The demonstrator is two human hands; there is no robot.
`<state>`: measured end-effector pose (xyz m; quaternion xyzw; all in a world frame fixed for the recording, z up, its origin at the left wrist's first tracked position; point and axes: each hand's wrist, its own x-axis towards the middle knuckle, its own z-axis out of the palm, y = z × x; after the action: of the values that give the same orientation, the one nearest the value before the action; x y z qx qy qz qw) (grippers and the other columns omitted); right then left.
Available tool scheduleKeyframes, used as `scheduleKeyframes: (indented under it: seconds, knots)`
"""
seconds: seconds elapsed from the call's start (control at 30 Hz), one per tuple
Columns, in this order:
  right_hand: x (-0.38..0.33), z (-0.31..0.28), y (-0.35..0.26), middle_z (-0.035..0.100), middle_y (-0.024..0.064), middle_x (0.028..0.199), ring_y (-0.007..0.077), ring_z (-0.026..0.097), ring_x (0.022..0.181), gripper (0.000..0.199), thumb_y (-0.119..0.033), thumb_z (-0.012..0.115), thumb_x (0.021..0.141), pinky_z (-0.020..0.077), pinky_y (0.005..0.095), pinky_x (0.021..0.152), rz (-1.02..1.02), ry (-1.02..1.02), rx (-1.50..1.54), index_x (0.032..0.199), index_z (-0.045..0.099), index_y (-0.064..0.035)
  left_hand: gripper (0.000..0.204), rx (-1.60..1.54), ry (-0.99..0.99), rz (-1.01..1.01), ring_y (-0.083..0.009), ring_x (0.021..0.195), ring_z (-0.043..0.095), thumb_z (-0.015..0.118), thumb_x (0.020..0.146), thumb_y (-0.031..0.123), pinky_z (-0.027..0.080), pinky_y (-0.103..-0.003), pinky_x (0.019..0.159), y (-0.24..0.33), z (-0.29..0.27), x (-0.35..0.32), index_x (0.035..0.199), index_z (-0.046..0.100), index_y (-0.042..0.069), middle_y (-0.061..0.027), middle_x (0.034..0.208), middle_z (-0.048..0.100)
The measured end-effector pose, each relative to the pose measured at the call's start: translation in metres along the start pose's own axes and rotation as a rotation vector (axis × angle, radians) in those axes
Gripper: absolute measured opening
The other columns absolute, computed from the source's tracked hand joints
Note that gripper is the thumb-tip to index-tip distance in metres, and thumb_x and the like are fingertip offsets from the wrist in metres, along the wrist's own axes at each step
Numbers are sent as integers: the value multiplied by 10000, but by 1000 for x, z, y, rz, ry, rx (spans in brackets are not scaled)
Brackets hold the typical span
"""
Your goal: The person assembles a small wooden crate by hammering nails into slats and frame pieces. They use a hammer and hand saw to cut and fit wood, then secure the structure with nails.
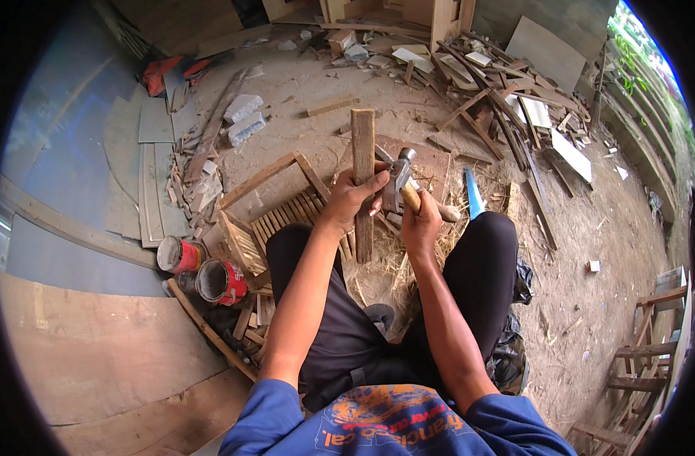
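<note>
My left hand (351, 199) is closed around a short wooden board (363, 144), which stands roughly upright between my knees. Close beside it on the right, my right hand (422, 222) grips a hammer (406, 156) by its wooden handle, the metal head pointing up and away from me. Flat metal shows between the hammer and the board, and a rounded wooden end (448, 213) sticks out right of my right hand. Whether these belong to a second tool I cannot tell. A saw with a blue blade (473, 193) stands by my right knee.
A slatted wooden frame (256, 181) lies left of my left knee, near two red cans (224, 282). Straw and shavings (397, 266) litter the ground between my legs. Scrap wood (507, 91) is heaped at the far right; white blocks (246, 119) lie far left. A wooden ladder-like frame (644, 352) stands right.
</note>
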<state>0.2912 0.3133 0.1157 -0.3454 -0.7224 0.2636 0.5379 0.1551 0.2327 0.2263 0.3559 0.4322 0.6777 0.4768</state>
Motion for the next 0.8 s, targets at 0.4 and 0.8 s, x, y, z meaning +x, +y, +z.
scheduleKeyframes:
  seconds: [0.4,0.8]
  knots:
    - [4,-6,-7,562,129,841,342,554,844,121,-42,675,814,376,431,754,-58,94,-224,874,570,-45,139,251,7,151,-80,552,546,735,895,136,408,-234,490,9,-5,0,969,683,31,3,695,603]
    - [51,-63,-86,337,-40,524,76,295,442,471,-430,422,1066,275,271,461,434,-129,1218,733,453,-98,273,0,99,74,-85,595,520,635,991,301,403,-234,511,-3,-4,11,984,614,29,-2,762,557]
